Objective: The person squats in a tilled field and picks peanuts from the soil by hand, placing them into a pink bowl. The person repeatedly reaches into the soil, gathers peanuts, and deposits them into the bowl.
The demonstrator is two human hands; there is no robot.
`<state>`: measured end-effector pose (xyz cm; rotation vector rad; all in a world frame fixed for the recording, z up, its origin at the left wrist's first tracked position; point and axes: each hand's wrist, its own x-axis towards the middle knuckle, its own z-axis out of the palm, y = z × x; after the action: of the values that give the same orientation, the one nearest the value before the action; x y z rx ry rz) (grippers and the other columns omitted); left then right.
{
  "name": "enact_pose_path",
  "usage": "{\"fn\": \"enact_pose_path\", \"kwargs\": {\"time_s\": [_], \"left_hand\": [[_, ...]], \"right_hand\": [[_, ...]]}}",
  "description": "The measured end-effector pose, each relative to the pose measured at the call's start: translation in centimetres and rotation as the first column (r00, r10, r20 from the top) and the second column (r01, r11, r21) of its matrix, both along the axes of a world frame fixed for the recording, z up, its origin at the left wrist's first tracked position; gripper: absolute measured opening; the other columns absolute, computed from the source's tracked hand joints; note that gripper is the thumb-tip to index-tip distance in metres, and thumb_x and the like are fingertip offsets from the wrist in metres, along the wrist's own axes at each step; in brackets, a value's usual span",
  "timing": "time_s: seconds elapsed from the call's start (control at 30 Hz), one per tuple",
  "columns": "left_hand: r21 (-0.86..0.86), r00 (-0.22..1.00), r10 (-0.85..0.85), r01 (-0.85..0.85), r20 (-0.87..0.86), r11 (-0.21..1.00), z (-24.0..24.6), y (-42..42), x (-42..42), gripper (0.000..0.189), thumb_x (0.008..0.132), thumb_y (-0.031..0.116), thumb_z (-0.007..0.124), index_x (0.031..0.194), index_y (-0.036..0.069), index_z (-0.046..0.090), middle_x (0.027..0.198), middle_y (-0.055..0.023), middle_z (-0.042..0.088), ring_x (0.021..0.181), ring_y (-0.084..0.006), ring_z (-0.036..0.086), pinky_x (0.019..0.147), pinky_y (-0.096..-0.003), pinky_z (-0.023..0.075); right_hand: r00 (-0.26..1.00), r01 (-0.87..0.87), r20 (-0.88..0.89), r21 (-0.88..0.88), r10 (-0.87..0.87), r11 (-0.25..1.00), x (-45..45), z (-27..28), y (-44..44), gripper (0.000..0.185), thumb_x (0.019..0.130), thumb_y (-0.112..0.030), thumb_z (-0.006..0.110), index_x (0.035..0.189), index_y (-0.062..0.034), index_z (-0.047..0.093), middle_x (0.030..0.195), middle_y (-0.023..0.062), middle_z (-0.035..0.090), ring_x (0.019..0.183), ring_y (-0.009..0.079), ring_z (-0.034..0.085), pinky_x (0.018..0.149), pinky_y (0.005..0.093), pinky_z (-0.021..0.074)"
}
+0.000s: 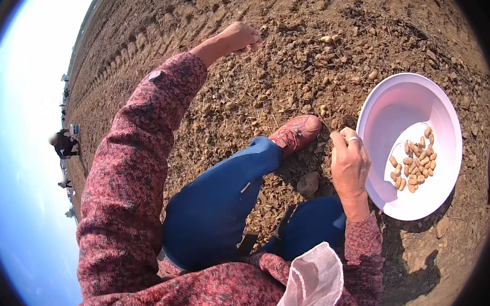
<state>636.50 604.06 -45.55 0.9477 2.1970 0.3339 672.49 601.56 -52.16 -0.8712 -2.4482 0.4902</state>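
My left hand (241, 39) is stretched out over the soil with its fingers curled; whether anything lies inside them is hidden. A ring shows on my right hand (349, 161), its fingers bent together just beside the rim of a pale pink plastic basin (368, 106); what its fingertips may pinch cannot be seen. Inside the basin lies a small heap of unshelled peanuts (416, 165). Several peanut pods are on the ground, among them a pale one (326, 39) to the right of my left hand and one (323, 110) near my shoe.
Cloddy brown soil (238, 123) surrounds me. My red lace-up shoe (297, 133) and blue trouser legs (221, 198) are between my arms, with a stone (308, 183) nearby. Far off at the left, a person (64, 144) bends beside a bucket (74, 129), and another person (64, 182) is visible.
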Motion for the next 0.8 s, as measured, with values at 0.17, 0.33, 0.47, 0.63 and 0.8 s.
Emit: {"fn": "enact_pose_path", "kwargs": {"time_s": [0.17,0.33,0.47,0.63,0.8], "left_hand": [[0.012,0.970,-0.077,0.082,-0.230,0.997,-10.3,-4.8,-5.5,0.022,0.084,0.023,0.059,0.094,0.004,0.066,0.080,-0.0084,0.066,0.064,-0.0131,0.059,0.060,-0.0309,0.0497],[0.345,0.969,-0.138,0.204,-0.205,0.916,-16.1,5.8,6.6,0.027,0.087,0.025,0.055,0.104,0.004,0.060,0.082,-0.0113,0.061,0.070,-0.0218,0.057,0.064,-0.0348,0.0462],[0.366,0.860,-0.249,0.429,-0.445,0.826,-18.4,9.4,6.1,0.036,0.088,0.006,0.047,0.123,0.008,0.043,0.118,-0.0192,0.048,0.088,-0.0354,0.058,0.074,-0.0435,0.0486],[0.285,0.763,-0.410,0.592,-0.500,0.754,-19.6,13.4,3.8,0.040,0.086,0.001,0.045,0.125,0.006,0.041,0.114,-0.0211,0.046,0.094,-0.0352,0.055,0.076,-0.0410,0.0498],[0.277,0.774,-0.446,0.595,-0.449,0.754,-19.8,13.3,2.0,0.019,0.086,0.013,0.054,0.102,0.004,0.046,0.095,-0.0157,0.050,0.084,-0.0320,0.054,0.072,-0.0407,0.0461]], "right_hand": [[0.961,0.164,0.208,0.107,-0.183,0.981,-1.2,4.8,0.6,0.021,0.074,-0.007,0.063,0.094,-0.0033,0.059,0.106,0.0134,0.051,0.105,0.0328,0.048,0.087,0.0444,0.0428],[0.866,0.163,0.485,-0.042,-0.123,0.986,-9.1,-9.0,-0.3,0.017,0.074,-0.007,0.060,0.089,-0.0005,0.059,0.101,0.0166,0.055,0.089,0.0257,0.057,0.076,0.0327,0.0496],[0.827,0.326,0.494,-0.033,-0.268,0.945,-14.9,-13.5,1.1,0.013,0.076,-0.010,0.059,0.087,-0.0031,0.059,0.089,0.0122,0.056,0.073,0.0235,0.058,0.058,0.0277,0.0510],[0.803,0.453,0.503,-0.166,-0.320,0.876,-13.6,-13.8,1.9,0.019,0.073,-0.006,0.060,0.090,-0.0026,0.052,0.088,0.0130,0.055,0.084,0.0297,0.056,0.070,0.0346,0.0484],[0.863,0.487,0.353,-0.387,-0.362,0.783,-12.8,-12.3,2.8,0.014,0.074,-0.002,0.055,0.087,-0.0037,0.049,0.083,0.0158,0.053,0.090,0.0331,0.052,0.078,0.0411,0.0415]]}}
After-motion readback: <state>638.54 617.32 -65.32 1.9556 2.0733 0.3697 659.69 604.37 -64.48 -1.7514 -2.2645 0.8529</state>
